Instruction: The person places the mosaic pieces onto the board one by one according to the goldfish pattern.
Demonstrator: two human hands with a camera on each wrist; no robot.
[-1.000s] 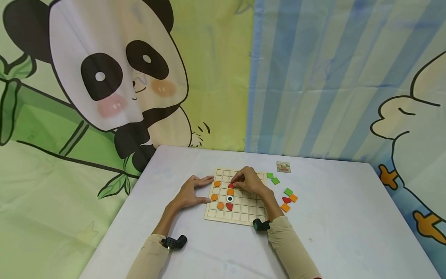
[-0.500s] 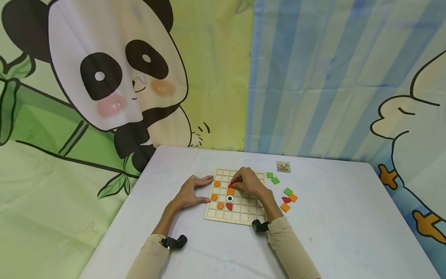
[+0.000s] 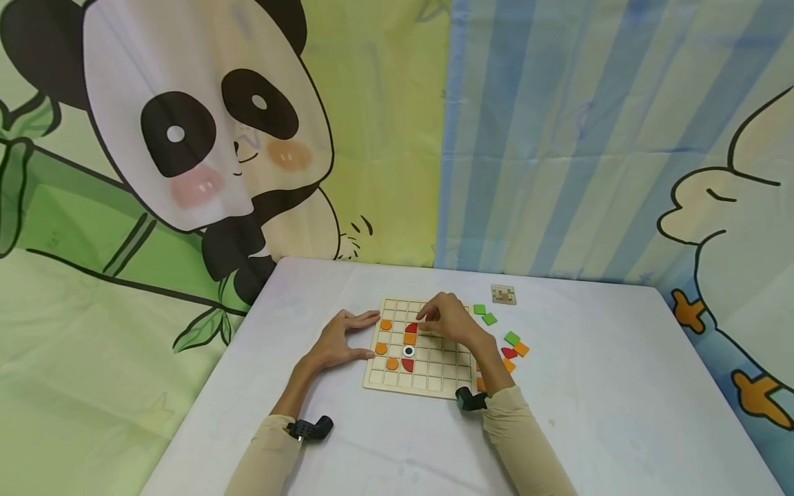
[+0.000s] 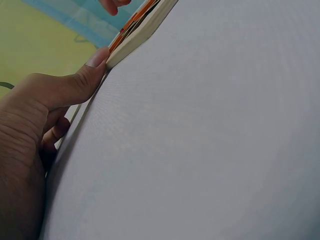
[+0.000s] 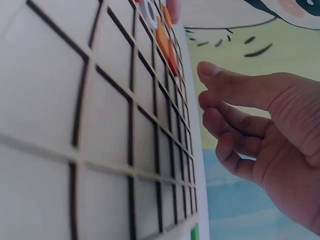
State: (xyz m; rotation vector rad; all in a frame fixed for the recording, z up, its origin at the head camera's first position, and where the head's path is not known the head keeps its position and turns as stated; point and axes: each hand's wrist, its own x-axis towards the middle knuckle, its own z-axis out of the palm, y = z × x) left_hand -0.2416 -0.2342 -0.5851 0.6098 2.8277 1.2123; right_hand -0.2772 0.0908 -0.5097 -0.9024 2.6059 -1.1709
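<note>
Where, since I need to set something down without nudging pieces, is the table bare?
The widest free patch of table lies between the loose tiles and the table's right edge. Another lies nearer the person than the board, between left sleeve and right sleeve. Crowded: the board's right side, by loose tiles and right forearm; its left edge, by the left hand.

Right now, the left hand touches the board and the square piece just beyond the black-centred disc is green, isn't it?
Only the colour is wrong: in the head view that square piece is orange. The left hand does touch the board.
</note>
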